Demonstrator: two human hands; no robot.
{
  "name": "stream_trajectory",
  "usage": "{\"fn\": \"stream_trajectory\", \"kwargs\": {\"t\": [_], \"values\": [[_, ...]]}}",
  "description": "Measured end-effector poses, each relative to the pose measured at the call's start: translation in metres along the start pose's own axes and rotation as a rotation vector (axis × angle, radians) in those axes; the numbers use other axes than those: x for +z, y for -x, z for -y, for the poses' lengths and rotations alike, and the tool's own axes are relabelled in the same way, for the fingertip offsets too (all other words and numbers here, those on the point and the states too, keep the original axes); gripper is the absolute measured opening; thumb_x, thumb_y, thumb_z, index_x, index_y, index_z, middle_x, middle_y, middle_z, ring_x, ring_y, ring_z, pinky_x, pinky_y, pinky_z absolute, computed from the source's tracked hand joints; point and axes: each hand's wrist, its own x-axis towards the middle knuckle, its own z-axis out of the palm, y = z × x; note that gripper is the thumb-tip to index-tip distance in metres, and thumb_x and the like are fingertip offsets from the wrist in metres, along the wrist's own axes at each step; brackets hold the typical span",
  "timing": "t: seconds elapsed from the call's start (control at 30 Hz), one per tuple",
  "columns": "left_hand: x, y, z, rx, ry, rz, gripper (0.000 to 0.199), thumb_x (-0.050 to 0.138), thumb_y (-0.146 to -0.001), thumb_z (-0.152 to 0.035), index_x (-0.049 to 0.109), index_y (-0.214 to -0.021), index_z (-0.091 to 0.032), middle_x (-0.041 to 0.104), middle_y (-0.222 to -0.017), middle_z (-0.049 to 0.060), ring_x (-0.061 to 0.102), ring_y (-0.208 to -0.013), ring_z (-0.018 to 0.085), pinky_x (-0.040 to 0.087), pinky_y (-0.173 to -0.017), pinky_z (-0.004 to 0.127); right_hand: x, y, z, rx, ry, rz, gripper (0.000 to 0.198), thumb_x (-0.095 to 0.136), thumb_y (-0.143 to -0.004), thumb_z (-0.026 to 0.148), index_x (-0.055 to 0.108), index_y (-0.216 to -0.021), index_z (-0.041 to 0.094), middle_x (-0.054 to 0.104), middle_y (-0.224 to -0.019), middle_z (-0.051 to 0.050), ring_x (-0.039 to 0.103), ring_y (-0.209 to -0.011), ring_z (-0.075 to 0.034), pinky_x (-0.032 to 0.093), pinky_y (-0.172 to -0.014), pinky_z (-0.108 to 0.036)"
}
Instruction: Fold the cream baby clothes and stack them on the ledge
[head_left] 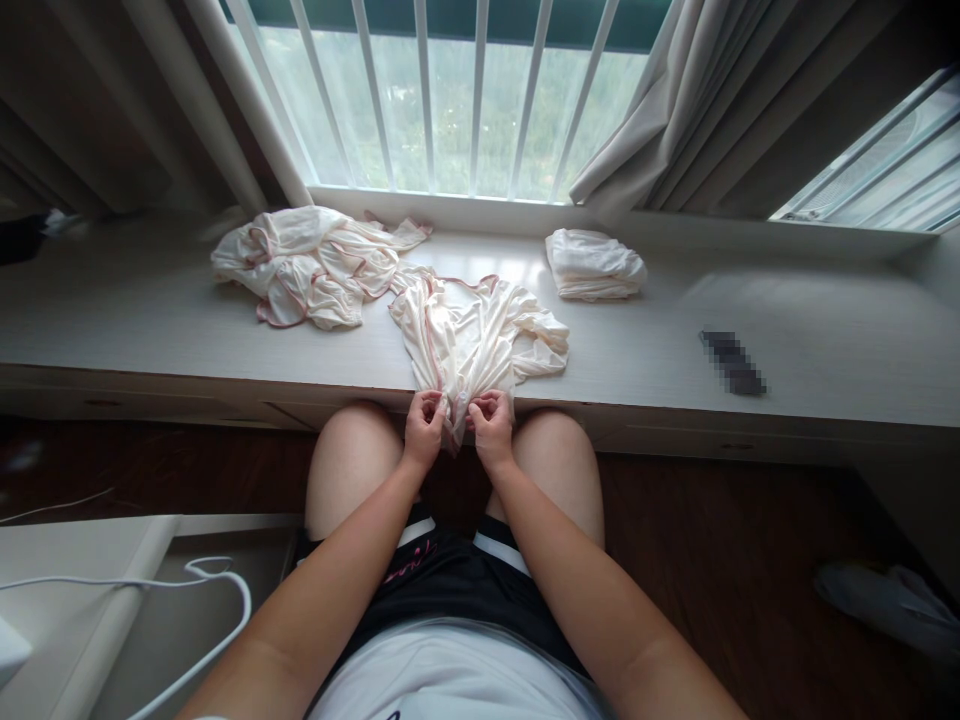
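Clearly, the cream garment (472,335) lies straight ahead of the left hand (424,430) and the right hand (491,430), which are equally near and each have a closed, pinching grip on its overhanging end, its folds running across the surface (637,360) toward the window (454,120).

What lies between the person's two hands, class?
The head view shows the cream garment, its gathered near end between the left hand and right hand, both pinching it.

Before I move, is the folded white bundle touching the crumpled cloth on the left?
Apart: the head view plainly shows white ledge between the folded white bundle and the crumpled cloth.
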Motion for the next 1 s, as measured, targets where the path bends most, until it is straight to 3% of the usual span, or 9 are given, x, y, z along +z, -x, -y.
{"fn": "stream_trajectory", "kwargs": {"t": [0.17,0.27,0.4,0.5,0.63,0.8,1.0], "values": [[0.001,0.001,0.001,-0.012,0.078,0.066,0.030,0.069,-0.086,-0.033,0.059,-0.110,-0.019,0.064,-0.085,0.002,0.062,-0.075,0.014,0.050,-0.071,0.025,-0.004,0.000,0.009,-0.163,0.130,0.113,0.038,0.064,-0.087,0.036,0.065,-0.124,0.026,0.069,-0.098,-0.002,0.065,-0.087,-0.017,0.054,-0.083,-0.028],[0.002,0.002,0.002,-0.026,0.117,0.089,0.033,0.069,-0.084,-0.030,0.058,-0.113,-0.019,0.067,-0.092,0.003,0.065,-0.083,0.016,0.053,-0.078,0.028,-0.006,-0.004,0.007,-0.218,0.220,0.139,0.036,0.062,-0.089,0.034,0.070,-0.122,0.024,0.071,-0.104,-0.004,0.064,-0.090,-0.018,0.052,-0.090,-0.030],[0.001,0.001,0.004,-0.082,0.192,0.072,0.042,0.072,-0.080,-0.029,0.054,-0.117,-0.019,0.070,-0.094,0.004,0.068,-0.085,0.017,0.054,-0.077,0.028,-0.009,-0.009,0.004,-0.266,0.333,0.130,0.029,0.063,-0.089,0.033,0.074,-0.114,0.023,0.072,-0.101,-0.004,0.062,-0.086,-0.018,0.050,-0.089,-0.030],[0.000,0.001,0.005,-0.160,0.228,0.063,0.049,0.075,-0.079,-0.033,0.053,-0.121,-0.018,0.072,-0.089,0.004,0.067,-0.076,0.016,0.053,-0.070,0.027,-0.010,-0.009,0.006,-0.268,0.372,0.131,0.026,0.064,-0.089,0.034,0.074,-0.111,0.025,0.071,-0.091,-0.002,0.062,-0.081,-0.019,0.049,-0.086,-0.030],[-0.001,0.001,0.006,-0.243,0.234,0.088,0.048,0.078,-0.077,-0.043,0.063,-0.113,-0.014,0.073,-0.089,0.006,0.065,-0.069,0.015,0.052,-0.067,0.027,-0.010,-0.009,0.007,-0.253,0.461,0.141,0.023,0.064,-0.090,0.035,0.073,-0.109,0.027,0.068,-0.081,0.000,0.061,-0.075,-0.018,0.048,-0.081,-0.029],[-0.002,0.001,0.004,-0.205,0.145,0.072,0.038,0.074,-0.079,-0.048,0.070,-0.096,-0.014,0.072,-0.088,0.005,0.063,-0.072,0.015,0.050,-0.064,0.025,-0.008,-0.011,0.006,-0.262,0.474,0.154,0.024,0.065,-0.089,0.037,0.072,-0.110,0.028,0.066,-0.080,0.000,0.060,-0.073,-0.019,0.048,-0.083,-0.030],[-0.003,0.000,0.002,-0.175,0.162,0.056,0.033,0.074,-0.079,-0.044,0.071,-0.094,-0.014,0.072,-0.089,0.005,0.063,-0.076,0.016,0.051,-0.070,0.026,-0.008,-0.015,0.006,-0.262,0.527,0.152,0.023,0.067,-0.089,0.042,0.073,-0.108,0.029,0.066,-0.078,0.000,0.061,-0.073,-0.019,0.048,-0.083,-0.030]]}}
